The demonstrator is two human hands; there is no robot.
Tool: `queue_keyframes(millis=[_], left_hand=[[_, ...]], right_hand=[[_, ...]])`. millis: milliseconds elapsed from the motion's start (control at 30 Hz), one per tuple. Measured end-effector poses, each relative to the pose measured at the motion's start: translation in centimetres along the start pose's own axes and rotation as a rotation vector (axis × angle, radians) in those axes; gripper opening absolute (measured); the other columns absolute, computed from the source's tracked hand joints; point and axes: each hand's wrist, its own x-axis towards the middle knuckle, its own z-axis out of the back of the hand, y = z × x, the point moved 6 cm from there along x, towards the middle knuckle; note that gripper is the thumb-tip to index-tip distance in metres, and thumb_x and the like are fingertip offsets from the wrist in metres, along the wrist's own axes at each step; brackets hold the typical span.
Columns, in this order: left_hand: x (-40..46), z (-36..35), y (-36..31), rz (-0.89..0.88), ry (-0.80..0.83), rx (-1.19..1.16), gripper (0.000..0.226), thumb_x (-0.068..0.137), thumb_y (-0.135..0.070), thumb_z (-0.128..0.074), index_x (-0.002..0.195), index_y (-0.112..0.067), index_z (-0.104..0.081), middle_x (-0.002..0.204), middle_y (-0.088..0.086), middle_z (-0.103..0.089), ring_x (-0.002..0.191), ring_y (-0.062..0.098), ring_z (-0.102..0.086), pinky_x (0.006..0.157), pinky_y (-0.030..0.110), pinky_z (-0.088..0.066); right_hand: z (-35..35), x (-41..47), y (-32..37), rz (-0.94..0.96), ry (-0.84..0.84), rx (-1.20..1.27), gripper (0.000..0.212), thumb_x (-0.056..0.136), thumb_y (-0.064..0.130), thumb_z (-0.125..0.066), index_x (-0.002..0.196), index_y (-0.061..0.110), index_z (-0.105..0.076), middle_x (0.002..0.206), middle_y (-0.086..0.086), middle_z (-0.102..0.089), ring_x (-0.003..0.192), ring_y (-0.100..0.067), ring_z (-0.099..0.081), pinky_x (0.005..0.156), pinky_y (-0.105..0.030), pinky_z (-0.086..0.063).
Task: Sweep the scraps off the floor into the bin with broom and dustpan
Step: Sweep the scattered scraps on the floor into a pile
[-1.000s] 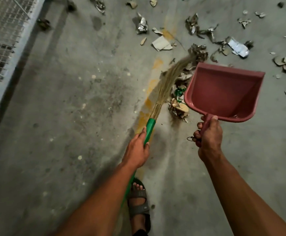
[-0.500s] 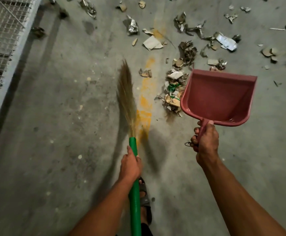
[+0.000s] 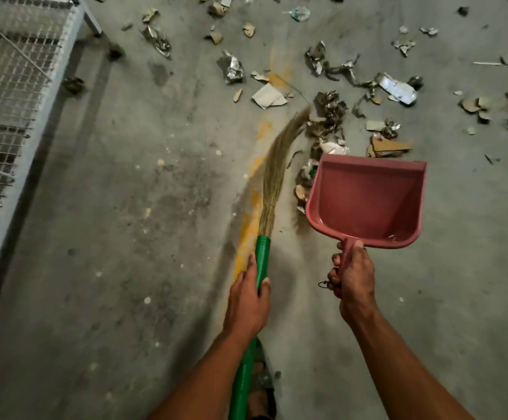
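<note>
On a littered concrete floor [image 3: 125, 237]: left hand [image 3: 248, 301] fingers clenched round green broom [image 3: 261, 256], right hand [image 3: 352, 277] gripping pink dustpan [image 3: 367, 201] handle, scraps [image 3: 325, 116] beyond bristle tips.

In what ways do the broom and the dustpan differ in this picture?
The broom has a long green handle and curved straw bristles; the dustpan is a broad pink plastic scoop with a short handle. The left hand grips the broom; the right hand grips the dustpan. Both lie next to the scraps, and the dustpan looks empty.
</note>
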Motion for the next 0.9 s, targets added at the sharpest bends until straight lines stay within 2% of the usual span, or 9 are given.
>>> queue_keyframes(millis=[167,233,333,467,533,600,767,833,900], left_hand=[[5.2,7.3,1.4,0.083,-0.172,-0.052,0.071,0.106,-0.037,-0.058,0.168,-0.025,-0.026,0.153,0.014,-0.056,0.136,0.035,-0.056,0.112,0.039,-0.046],[7.2,10.1,2.6,0.175,-0.223,-0.123,0.073,0.103,-0.043,-0.058,0.167,-0.03,-0.027,0.147,0.016,-0.062,0.128,0.038,-0.062,0.108,0.043,-0.051],[10.7,14.4,6.7,0.331,-0.337,-0.26,0.082,0.084,-0.071,-0.041,0.159,-0.051,-0.016,0.125,0.018,-0.072,0.104,0.043,-0.072,0.09,0.054,-0.062],[15.3,18.8,13.5,0.478,-0.472,-0.367,0.083,0.078,-0.075,-0.033,0.156,-0.05,-0.016,0.115,0.02,-0.075,0.096,0.045,-0.074,0.084,0.055,-0.063],[16.7,21.6,15.5,0.56,-0.522,-0.413,0.08,0.085,-0.069,-0.036,0.159,-0.046,-0.015,0.119,0.018,-0.075,0.097,0.043,-0.075,0.084,0.053,-0.064],[18.2,24.2,17.5,0.631,-0.562,-0.433,0.075,0.096,-0.054,-0.044,0.164,-0.038,-0.016,0.122,0.018,-0.073,0.096,0.041,-0.075,0.085,0.052,-0.064],[23.4,31.4,21.0,0.763,-0.594,-0.436,0.066,0.102,-0.028,-0.046,0.164,-0.02,-0.026,0.125,0.024,-0.071,0.094,0.042,-0.075,0.09,0.049,-0.062],[26.7,34.3,22.3,0.756,-0.57,-0.395,0.057,0.104,-0.019,-0.047,0.159,-0.011,-0.035,0.128,0.024,-0.069,0.098,0.043,-0.074,0.091,0.044,-0.061],[31.3,37.3,25.0,0.718,-0.558,-0.363,0.052,0.1,-0.019,-0.05,0.152,-0.013,-0.043,0.13,0.022,-0.069,0.101,0.043,-0.073,0.091,0.045,-0.062]], right_hand=[[-7.2,-0.3,2.5,0.022,0.149,-0.022,0.042,0.113,0.047,-0.029,0.105,0.018,-0.059,0.071,0.002,-0.049,0.043,-0.01,-0.034,0.042,-0.019,-0.022],[-10.5,-0.5,3.5,0.034,0.215,-0.036,0.043,0.113,0.047,-0.029,0.107,0.018,-0.059,0.071,0.002,-0.05,0.044,-0.01,-0.033,0.043,-0.019,-0.02],[-16.1,-1.0,4.7,0.048,0.309,-0.069,0.044,0.113,0.046,-0.028,0.108,0.016,-0.059,0.069,0.003,-0.048,0.043,-0.011,-0.03,0.045,-0.019,-0.018],[-22.7,-1.9,5.2,0.059,0.379,-0.09,0.045,0.114,0.047,-0.029,0.109,0.015,-0.06,0.069,0.002,-0.048,0.043,-0.011,-0.029,0.046,-0.019,-0.018],[-26.3,-2.0,4.9,0.054,0.409,-0.103,0.046,0.114,0.048,-0.029,0.108,0.015,-0.06,0.069,0.001,-0.048,0.043,-0.012,-0.029,0.046,-0.018,-0.019],[-29.5,-1.9,4.5,0.038,0.424,-0.129,0.046,0.113,0.048,-0.029,0.108,0.015,-0.06,0.07,0.001,-0.048,0.043,-0.012,-0.029,0.045,-0.018,-0.02],[-37.7,-0.9,2.7,0.01,0.46,-0.148,0.043,0.114,0.044,-0.028,0.107,0.014,-0.058,0.069,0.001,-0.048,0.04,-0.011,-0.029,0.043,-0.017,-0.022],[-40.2,-0.3,2.2,0.005,0.473,-0.152,0.044,0.114,0.045,-0.028,0.107,0.014,-0.058,0.069,0.001,-0.048,0.039,-0.01,-0.029,0.043,-0.018,-0.022],[-43.0,0.8,1.6,-0.002,0.469,-0.153,0.044,0.114,0.046,-0.029,0.109,0.015,-0.059,0.07,0.001,-0.049,0.04,-0.01,-0.029,0.043,-0.017,-0.022]])
